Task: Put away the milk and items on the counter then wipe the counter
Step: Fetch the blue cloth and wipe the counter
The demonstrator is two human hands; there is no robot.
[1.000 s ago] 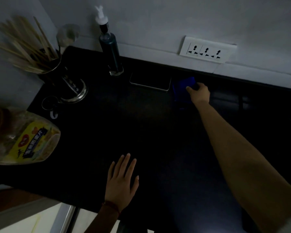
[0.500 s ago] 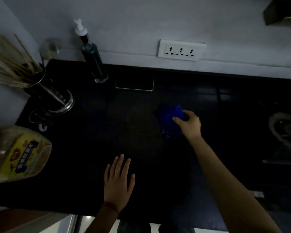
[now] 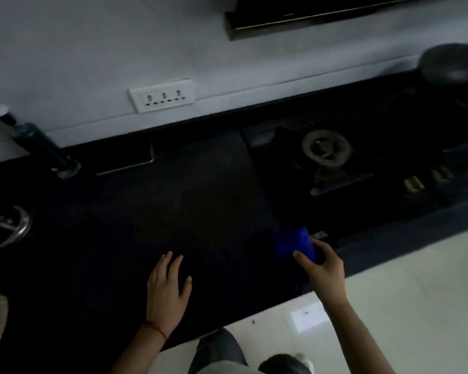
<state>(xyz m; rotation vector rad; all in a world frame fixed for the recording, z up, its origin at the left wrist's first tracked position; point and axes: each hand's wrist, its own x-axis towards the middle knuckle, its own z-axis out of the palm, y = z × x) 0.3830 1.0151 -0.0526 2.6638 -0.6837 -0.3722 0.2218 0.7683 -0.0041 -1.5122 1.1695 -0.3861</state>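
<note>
A blue cloth [image 3: 292, 242] lies bunched on the black counter [image 3: 152, 211] near its front edge, beside the stove. My right hand [image 3: 324, 268] grips the cloth from the near side and presses it on the counter. My left hand [image 3: 168, 288] rests flat on the counter to the left, fingers spread, holding nothing. The scene is dim.
A gas stove [image 3: 327, 155] with a burner sits to the right, a dark pot [image 3: 454, 66] behind it. A pump bottle [image 3: 35, 143] and a phone [image 3: 125, 160] stand by the back wall, under a socket strip [image 3: 162, 95]. A steel holder base [image 3: 8, 230] is at left.
My right hand has dragged the blue cloth from the back wall toward the front edge and to the right. The view has swung right, showing the stove. My left hand stays flat.
</note>
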